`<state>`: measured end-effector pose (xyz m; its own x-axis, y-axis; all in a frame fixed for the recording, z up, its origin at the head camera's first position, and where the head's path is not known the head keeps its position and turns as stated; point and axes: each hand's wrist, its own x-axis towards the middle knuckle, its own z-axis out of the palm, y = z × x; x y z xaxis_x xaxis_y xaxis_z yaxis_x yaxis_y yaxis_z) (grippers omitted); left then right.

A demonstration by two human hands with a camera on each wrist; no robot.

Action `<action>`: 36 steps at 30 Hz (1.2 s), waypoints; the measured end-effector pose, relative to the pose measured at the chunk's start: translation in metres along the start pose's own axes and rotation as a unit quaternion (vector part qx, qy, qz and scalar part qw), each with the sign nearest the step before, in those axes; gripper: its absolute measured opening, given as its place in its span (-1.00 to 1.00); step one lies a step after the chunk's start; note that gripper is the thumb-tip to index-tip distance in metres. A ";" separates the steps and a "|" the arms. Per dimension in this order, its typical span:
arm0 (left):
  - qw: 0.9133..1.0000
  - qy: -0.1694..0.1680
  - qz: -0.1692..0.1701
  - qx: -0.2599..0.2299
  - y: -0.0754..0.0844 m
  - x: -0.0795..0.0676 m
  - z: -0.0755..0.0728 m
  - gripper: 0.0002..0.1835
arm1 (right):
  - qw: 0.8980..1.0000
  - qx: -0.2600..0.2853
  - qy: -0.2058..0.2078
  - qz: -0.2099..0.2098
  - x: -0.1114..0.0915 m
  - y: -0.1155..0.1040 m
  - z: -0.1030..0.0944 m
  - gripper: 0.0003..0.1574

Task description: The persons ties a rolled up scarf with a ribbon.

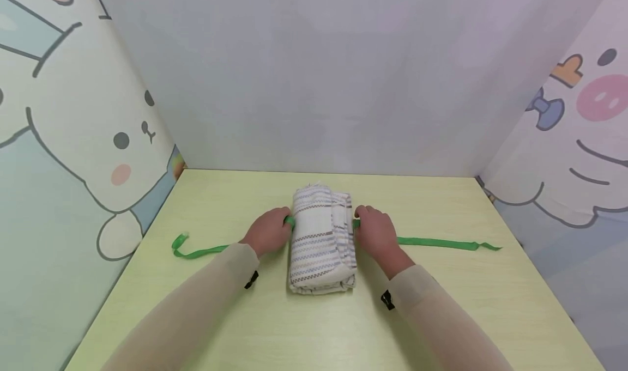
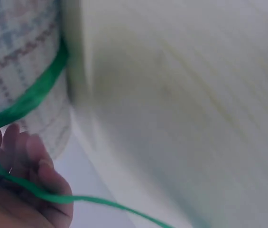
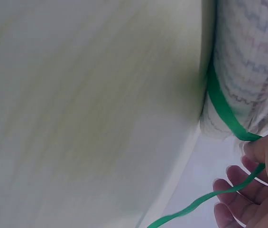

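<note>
A folded cloth, white with striped patterns, lies in the middle of the table. A green ribbon passes beneath it and comes out on both sides. At the cloth's left side my left hand pinches the ribbon; the left wrist view shows the green ribbon rising against the cloth to the thumb and trailing across the palm. My right hand pinches it on the other side, where the right wrist view shows the ribbon drawn up along the cloth and its tail hanging past the fingers.
The pale wooden table extends around the cloth. A plain grey wall stands behind it. Panels with a cartoon rabbit and a cartoon pig flank the table. The ribbon's left tail curls at its end.
</note>
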<state>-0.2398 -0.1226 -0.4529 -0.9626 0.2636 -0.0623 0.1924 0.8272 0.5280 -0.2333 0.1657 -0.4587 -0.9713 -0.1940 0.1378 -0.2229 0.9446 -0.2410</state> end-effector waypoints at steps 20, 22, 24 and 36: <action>0.979 0.110 -0.067 0.158 0.025 -0.014 -0.005 -0.55 | 0.972 0.076 -0.112 0.194 -0.011 -0.010 -0.012 -0.24; 0.981 0.082 -0.094 0.148 0.028 -0.017 -0.004 -0.47 | 0.959 0.095 -0.167 0.208 -0.013 -0.013 -0.013 -0.06; 0.983 0.061 -0.117 0.130 0.030 -0.019 -0.003 -0.42 | 0.949 0.118 -0.203 0.212 -0.015 -0.015 -0.013 0.07; 0.977 0.049 -0.190 -0.083 0.038 -0.023 0.017 -0.38 | 0.937 0.223 -0.173 0.208 -0.018 -0.017 -0.004 -0.09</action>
<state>-0.2067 -0.0891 -0.4461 -0.9737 -0.1019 -0.2036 -0.2079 0.7623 0.6130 -0.2117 0.1538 -0.4531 -0.9335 0.0186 -0.3582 0.2427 0.7679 -0.5928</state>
